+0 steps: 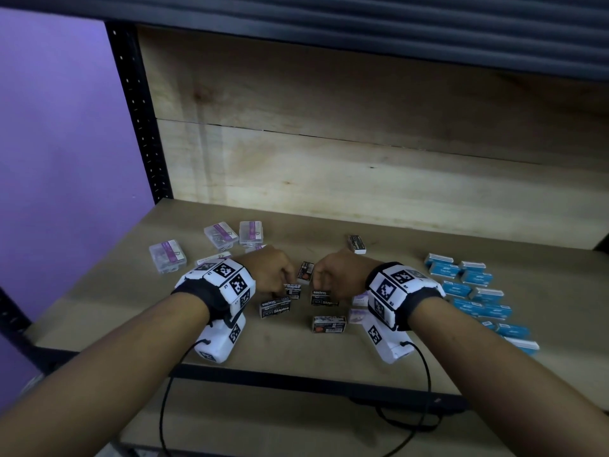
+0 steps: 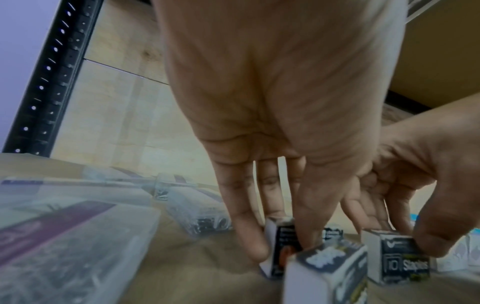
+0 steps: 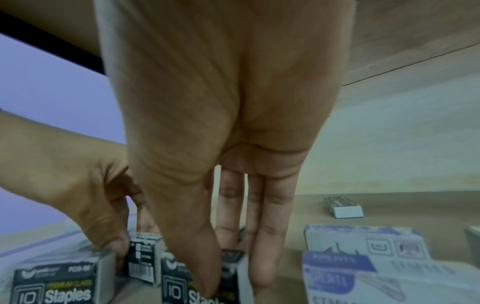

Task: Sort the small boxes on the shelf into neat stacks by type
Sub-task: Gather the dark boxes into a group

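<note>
Head view: both hands reach down mid-shelf (image 1: 329, 364), left hand (image 1: 270, 275) pinching a black staples box (image 1: 292, 289), right hand (image 1: 339, 275) pinching another black box (image 1: 324, 297). Wrist views alone show the fingers (image 2: 250, 232) straddling each box; blue boxes (image 1: 474, 291) lie right.

1. Purple wall (image 1: 59, 133) at left, beside the unit.
2. Black perforated upright post (image 1: 138, 107) at the left rear corner.
3. Pale wood back panel (image 1: 329, 133) made of two boards (horizontal seam visible).
4. Dark corrugated underside (image 1: 362, 24) overhead.
5. Black cable (image 1: 164, 407) hangs below the front edge.
</note>
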`<control>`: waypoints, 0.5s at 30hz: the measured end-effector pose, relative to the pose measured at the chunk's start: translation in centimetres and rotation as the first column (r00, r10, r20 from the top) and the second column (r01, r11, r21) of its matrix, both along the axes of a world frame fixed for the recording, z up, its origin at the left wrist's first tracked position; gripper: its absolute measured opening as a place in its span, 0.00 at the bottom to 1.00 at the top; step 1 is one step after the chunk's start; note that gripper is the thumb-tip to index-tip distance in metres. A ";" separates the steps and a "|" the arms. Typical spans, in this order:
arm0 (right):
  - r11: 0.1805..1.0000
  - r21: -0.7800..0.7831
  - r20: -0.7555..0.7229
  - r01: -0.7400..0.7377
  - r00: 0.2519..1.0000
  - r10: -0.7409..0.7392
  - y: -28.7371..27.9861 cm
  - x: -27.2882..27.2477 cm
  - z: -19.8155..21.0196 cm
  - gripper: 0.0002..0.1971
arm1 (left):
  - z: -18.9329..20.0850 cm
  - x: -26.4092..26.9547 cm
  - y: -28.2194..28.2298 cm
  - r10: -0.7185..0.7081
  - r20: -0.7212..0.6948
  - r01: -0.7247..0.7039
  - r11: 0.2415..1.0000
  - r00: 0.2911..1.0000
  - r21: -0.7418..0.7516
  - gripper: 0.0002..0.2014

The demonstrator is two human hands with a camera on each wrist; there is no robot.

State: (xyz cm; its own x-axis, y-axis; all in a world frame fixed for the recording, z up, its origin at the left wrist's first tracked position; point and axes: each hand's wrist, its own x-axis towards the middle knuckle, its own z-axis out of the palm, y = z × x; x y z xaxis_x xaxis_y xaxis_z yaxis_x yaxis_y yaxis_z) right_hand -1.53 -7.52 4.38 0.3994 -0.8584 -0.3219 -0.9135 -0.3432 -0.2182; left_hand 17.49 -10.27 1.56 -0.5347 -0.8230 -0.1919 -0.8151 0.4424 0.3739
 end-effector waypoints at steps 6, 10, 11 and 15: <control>0.998 0.059 -0.024 -0.011 1.000 0.012 0.3 0.2 0.3 0.18 | -0.1 0.5 0.4 0.002 -0.028 0.001 0.996 1.000 0.088 0.13; 0.998 0.056 -0.023 -0.019 1.000 0.020 0.7 0.2 0.4 0.18 | -0.1 0.4 0.7 0.010 -0.052 -0.004 0.993 0.999 0.117 0.13; 0.998 0.055 -0.020 -0.019 1.000 0.020 0.8 0.2 0.5 0.18 | -0.1 0.4 0.8 0.014 -0.056 -0.007 0.993 0.998 0.120 0.14; 0.999 0.050 -0.012 -0.016 1.000 0.016 0.8 0.2 0.5 0.17 | -0.2 0.3 0.9 0.014 -0.053 -0.009 0.995 0.998 0.094 0.14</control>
